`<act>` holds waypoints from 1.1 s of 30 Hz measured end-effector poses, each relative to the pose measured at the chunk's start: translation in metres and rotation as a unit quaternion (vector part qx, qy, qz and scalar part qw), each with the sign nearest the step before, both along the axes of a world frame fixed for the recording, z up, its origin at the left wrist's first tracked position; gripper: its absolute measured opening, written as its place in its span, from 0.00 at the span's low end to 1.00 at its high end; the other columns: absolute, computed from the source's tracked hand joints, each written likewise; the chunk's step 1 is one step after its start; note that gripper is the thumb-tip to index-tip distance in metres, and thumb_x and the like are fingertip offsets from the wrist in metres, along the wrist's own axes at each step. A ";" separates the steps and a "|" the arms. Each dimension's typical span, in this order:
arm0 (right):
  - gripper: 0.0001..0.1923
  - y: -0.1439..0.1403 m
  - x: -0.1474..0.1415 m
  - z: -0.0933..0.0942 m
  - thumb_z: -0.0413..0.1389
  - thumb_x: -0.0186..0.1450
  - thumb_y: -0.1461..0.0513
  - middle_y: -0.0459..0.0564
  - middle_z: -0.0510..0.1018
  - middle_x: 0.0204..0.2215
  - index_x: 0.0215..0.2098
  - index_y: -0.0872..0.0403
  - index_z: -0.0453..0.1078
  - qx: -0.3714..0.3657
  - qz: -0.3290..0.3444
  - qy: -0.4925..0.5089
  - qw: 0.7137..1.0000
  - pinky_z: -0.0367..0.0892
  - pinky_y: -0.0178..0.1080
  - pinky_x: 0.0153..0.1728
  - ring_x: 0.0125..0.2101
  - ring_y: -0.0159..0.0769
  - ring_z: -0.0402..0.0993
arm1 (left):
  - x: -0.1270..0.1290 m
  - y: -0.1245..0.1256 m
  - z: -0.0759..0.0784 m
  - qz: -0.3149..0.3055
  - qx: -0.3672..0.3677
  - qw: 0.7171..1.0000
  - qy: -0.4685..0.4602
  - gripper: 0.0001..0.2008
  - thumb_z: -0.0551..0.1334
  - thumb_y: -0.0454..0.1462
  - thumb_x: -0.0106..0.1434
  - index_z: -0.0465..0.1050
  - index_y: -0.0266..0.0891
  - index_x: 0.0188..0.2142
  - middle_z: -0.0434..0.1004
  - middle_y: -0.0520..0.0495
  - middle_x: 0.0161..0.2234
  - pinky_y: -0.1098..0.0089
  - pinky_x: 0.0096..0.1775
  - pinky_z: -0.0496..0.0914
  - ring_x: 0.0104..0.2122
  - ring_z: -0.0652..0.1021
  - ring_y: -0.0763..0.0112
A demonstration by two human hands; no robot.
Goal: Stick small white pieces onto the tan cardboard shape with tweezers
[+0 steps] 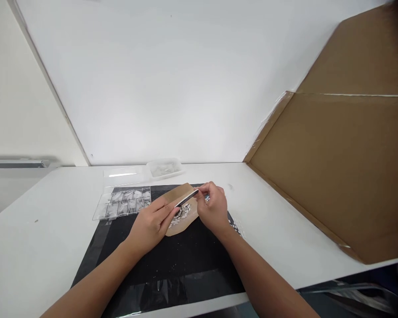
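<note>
Between both hands is a thin, flat strip (187,198), dark on its face with a pale edge, tilted up to the right. My left hand (151,222) is closed on its lower left end, thumb and fingers pinching. At the upper right end, the fingertips of my right hand (212,209) are pinched together; whether they grip the strip or a small piece at its tip is hidden. Below the hands lies a piece of brown paper (177,229) with small white chips (185,211) in a rough ring on it.
A black mat (172,265) covers the middle of the white table (275,207). A clear compartment box (124,203) with plastic bags stands left, a translucent tub (165,168) behind. Small white pieces (236,226) lie right of my right hand. Brown cardboard (345,163) stands at right.
</note>
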State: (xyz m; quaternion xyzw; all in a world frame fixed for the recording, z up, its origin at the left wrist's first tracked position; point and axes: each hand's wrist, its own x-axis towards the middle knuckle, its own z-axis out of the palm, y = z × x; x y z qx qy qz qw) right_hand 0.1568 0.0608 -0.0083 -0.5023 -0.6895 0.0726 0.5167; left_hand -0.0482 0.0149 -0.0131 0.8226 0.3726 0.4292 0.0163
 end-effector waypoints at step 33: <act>0.07 -0.013 -0.012 0.003 0.55 0.72 0.58 0.45 0.79 0.29 0.35 0.50 0.66 0.018 0.098 0.059 0.993 0.67 0.45 0.43 0.32 0.38 0.75 | 0.000 0.002 -0.007 0.119 -0.081 0.982 -0.125 0.20 0.61 0.41 0.69 0.56 0.40 0.55 0.67 0.37 0.50 0.56 0.47 0.75 0.49 0.79 0.57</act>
